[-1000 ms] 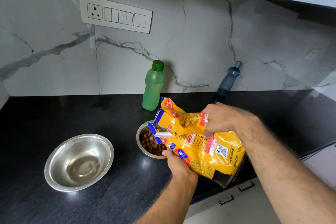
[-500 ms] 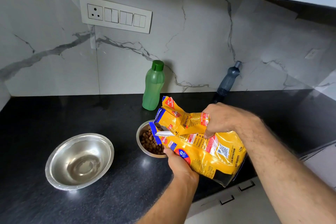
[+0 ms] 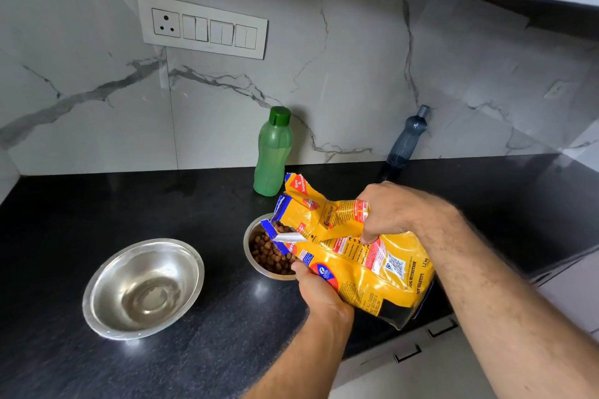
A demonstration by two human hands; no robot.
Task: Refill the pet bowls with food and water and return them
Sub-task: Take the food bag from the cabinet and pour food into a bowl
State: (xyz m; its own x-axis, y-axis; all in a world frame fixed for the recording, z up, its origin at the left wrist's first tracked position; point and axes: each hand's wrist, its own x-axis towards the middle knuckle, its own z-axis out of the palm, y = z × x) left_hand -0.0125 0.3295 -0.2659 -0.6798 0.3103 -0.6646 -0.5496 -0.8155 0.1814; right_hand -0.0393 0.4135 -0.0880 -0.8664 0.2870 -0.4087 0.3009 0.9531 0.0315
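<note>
A yellow pet food bag (image 3: 356, 256) is tipped sideways with its torn mouth over a small steel bowl (image 3: 251, 256) holding brown kibble (image 3: 269, 256). My left hand (image 3: 319, 291) grips the bag's lower edge from beneath. My right hand (image 3: 392, 209) pinches the bag's upper fold. A larger steel bowl (image 3: 142, 288) with nothing in it sits to the left on the black counter (image 3: 64, 236). The food bowl's right side is hidden by the bag.
A green bottle (image 3: 272, 152) stands upright behind the food bowl against the marble wall. A dark grey bottle (image 3: 406, 139) stands further right. A switch panel (image 3: 202, 26) is on the wall. Drawer fronts (image 3: 421, 356) lie below the counter edge at the lower right.
Hardly anything differs; the bag stays tipped over the food bowl and both hands keep the same grip.
</note>
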